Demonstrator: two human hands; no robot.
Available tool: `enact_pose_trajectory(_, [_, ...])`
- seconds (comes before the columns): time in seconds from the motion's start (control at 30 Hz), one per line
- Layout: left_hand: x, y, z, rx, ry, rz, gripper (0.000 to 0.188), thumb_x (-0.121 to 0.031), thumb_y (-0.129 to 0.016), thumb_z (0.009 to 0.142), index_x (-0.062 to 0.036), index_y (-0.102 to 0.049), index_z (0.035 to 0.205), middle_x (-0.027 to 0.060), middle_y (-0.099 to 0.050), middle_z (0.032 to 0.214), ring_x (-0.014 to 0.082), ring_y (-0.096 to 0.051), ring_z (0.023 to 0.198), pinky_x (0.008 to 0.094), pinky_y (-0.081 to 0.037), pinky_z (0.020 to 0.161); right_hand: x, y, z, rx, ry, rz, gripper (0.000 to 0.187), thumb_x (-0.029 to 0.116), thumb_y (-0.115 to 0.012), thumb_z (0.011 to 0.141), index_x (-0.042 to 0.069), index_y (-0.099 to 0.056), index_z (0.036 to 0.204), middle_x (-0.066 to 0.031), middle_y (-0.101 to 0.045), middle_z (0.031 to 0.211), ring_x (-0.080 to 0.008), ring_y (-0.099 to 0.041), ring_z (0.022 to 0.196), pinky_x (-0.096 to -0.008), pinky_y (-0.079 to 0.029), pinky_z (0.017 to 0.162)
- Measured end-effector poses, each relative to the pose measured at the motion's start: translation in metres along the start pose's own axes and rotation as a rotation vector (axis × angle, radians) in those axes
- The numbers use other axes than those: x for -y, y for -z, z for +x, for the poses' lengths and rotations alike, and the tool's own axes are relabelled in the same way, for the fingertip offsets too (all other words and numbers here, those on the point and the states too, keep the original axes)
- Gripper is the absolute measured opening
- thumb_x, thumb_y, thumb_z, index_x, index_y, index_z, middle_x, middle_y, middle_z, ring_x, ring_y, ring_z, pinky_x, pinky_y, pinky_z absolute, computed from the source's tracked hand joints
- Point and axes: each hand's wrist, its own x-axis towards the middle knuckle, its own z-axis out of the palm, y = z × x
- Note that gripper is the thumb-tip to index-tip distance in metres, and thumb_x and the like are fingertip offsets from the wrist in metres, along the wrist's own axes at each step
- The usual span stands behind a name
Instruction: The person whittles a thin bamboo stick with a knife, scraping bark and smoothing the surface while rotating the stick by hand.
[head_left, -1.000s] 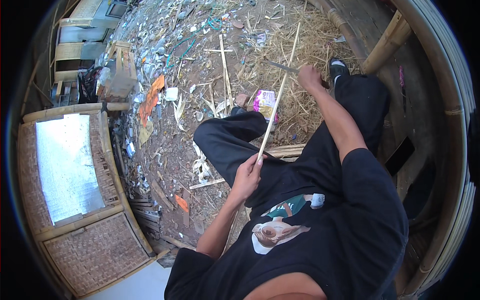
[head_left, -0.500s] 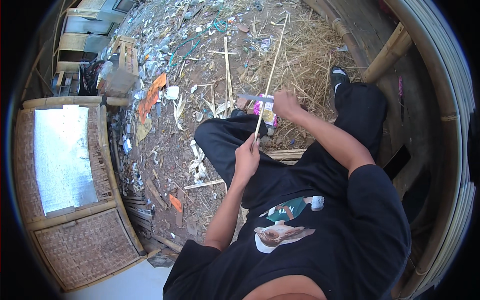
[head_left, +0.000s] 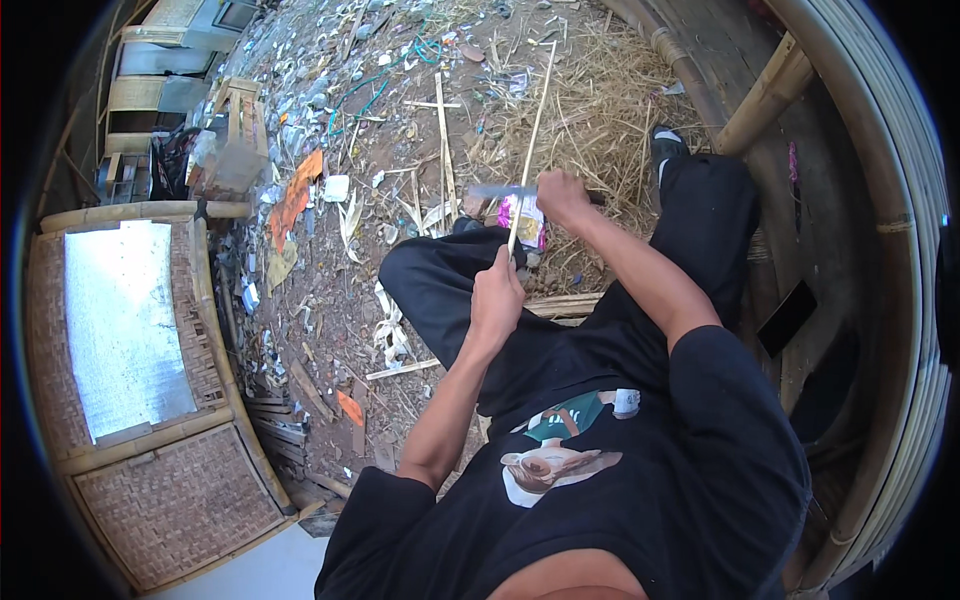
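Observation:
A long, thin bamboo strip slants up and away from my lap. My left hand is closed around its near end, above my left thigh. My right hand grips a knife, whose grey blade points left and lies across the strip a little beyond my left hand. Part of the knife's dark handle shows to the right of my fist. Whether the edge bites into the bamboo I cannot tell.
Litter covers the ground ahead, with an orange scrap, a pink packet and dry straw. More bamboo strips lie crossed there. A woven bamboo panel stands left; a dark phone rests on the right.
The strip now stands a little more upright, and its far tip sits lower and further left. My left hand has turned and risen slightly; the blade stays across the strip. The view has shifted slightly.

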Motion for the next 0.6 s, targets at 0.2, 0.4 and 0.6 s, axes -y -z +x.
enact_pose_trajectory(0.2, [-0.005,0.017,-0.086,0.054,0.039,0.036,0.029,-0.009,-0.049,0.091,-0.0016,-0.054,0.118,0.0298,-0.056,0.068,0.0455,-0.058,0.066,0.0509,-0.044,0.057,-0.091,0.034,0.056,-0.168,-0.35,0.023,0.021,0.014,-0.057,0.083,0.001,-0.066,0.096,-0.0226,-0.066,0.094,-0.0369,-0.066,0.088,-0.0445,-0.053,0.076])
enact_pose_trajectory(0.4, [0.011,0.022,-0.094,0.028,0.156,-0.075,0.025,-0.011,-0.05,0.092,-0.0012,-0.056,0.114,0.0261,-0.053,0.064,0.0387,-0.059,0.057,0.037,-0.044,0.051,-0.048,0.012,0.027,0.001,-0.236,0.058,0.026,0.017,-0.062,0.079,0.0,-0.066,0.098,-0.0237,-0.065,0.095,-0.0389,-0.065,0.089,-0.0454,-0.053,0.077])
enact_pose_trajectory(0.6, [0.012,0.005,-0.054,-0.121,0.155,-0.08,0.024,-0.016,-0.049,0.095,0.0031,-0.06,0.105,0.0216,-0.054,0.063,0.0233,-0.056,0.051,0.0339,-0.043,0.054,-0.005,0.014,-0.001,0.065,-0.047,0.13,0.021,0.01,-0.059,0.074,-0.004,-0.066,0.088,-0.0266,-0.064,0.093,-0.04,-0.064,0.091,-0.046,-0.052,0.078])
